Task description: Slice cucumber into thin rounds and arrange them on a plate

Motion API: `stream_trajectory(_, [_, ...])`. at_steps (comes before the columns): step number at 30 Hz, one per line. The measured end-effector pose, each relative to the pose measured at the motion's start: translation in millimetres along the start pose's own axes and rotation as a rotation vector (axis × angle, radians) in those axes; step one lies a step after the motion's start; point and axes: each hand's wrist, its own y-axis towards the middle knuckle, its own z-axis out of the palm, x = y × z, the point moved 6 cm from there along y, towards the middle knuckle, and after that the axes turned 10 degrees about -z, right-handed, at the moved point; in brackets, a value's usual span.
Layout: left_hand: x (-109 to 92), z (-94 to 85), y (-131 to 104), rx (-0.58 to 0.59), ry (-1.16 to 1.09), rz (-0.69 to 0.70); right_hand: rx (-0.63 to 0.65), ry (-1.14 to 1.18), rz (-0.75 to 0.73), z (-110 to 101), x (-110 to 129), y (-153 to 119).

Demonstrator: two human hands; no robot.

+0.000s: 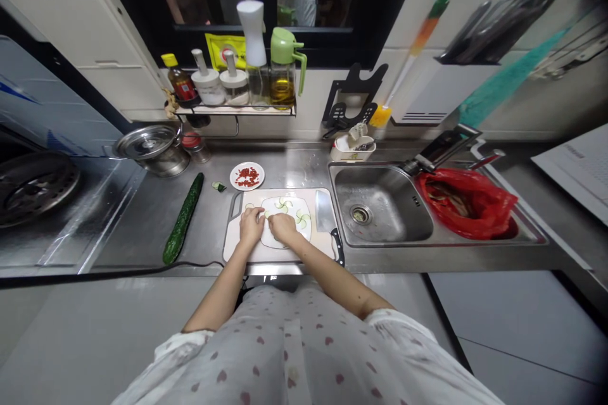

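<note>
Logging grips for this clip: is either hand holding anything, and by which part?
The left hand is by the edge of the white plate, the right hand over it; whether their fingers hold anything cannot be told.

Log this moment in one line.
left hand: at left edge of white square plate; right hand: over plate; thin green-edged slices: fanned on plate; black-handled knife: on pale rectangular cutting board

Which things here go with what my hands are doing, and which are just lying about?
Likely in use:
square plate with pale green slices, at your left hand and right hand
cutting board
knife
perhaps the whole cucumber and red pieces

Apparently just lying about:
lidded pot
red bag
green-topped oil bottle
</note>
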Motion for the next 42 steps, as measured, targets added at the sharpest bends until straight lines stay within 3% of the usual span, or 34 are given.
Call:
stream_trajectory(8, [17, -14.0, 4, -0.093, -0.103, -0.115, -0.13, 0.256, 0.081, -3, -17, 0])
stream_trajectory(15, [38, -36.9, 9, -0.158, 0.02, -0.339, -0.336, 0.446, 0.131, -15, -36, -29])
stream_trajectory(22, [29, -37.6, 20, -0.088, 0.22, -0.407, -0.443, 0.608, 0.137, -12, -48, -61])
stream_trajectory(30, [25, -30.2, 26, -0.067, 0.3, -0.408, -0.508, 0.701, 0.114, -7, -50, -78])
stream_trajectory(37, [23, -28.8, 29, -0.127, 0.124, -0.266, -0.523, 0.73, 0.141, -3, -58, -91])
stream_trajectory(42, [24, -25.8, 29, -0.097, -0.248, -0.283, -0.535, 0.736, 0.151, -4, -60, -98])
